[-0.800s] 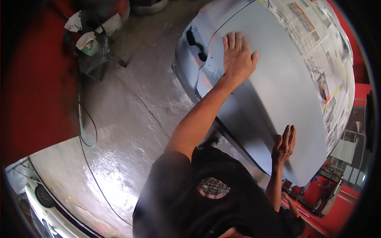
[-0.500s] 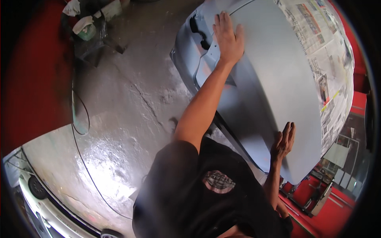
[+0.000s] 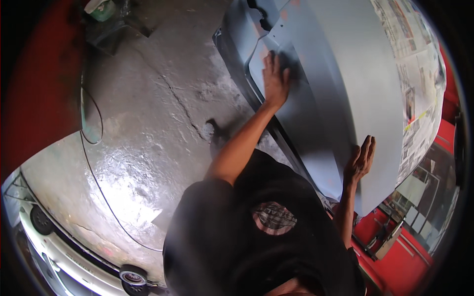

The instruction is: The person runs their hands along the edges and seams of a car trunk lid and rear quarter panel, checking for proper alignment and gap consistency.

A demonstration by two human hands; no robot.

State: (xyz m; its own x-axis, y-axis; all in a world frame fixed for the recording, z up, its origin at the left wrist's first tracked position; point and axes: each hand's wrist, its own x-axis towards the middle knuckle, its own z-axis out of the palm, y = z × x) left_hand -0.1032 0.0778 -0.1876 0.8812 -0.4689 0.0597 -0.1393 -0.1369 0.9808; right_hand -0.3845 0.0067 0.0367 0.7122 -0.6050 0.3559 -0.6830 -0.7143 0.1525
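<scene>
A matte grey car body (image 3: 370,98) with a smooth curved surface fills the right side. My left hand (image 3: 276,81) lies flat against its recessed lower section, fingers extended and slightly apart, just below a dark cut-out (image 3: 260,15). Nearer to me, my right hand (image 3: 360,160) rests on the raised grey surface by a curved crease, its fingers stretched out. Neither hand holds anything. Printed newspaper (image 3: 419,74) covers the part of the car beyond the grey area.
A dark trim edge (image 3: 284,143) runs along the car's lower side. On the concrete floor (image 3: 148,113) lies a thin black cable (image 3: 96,172). A red panel (image 3: 39,89) stands at left, a white car (image 3: 64,251) at lower left, and red equipment (image 3: 395,266) at lower right.
My left hand has slid from the upper grey surface beside the cut-out down to the recessed section, nearer to me. My right hand stays about where it was; the view has shifted slightly.
</scene>
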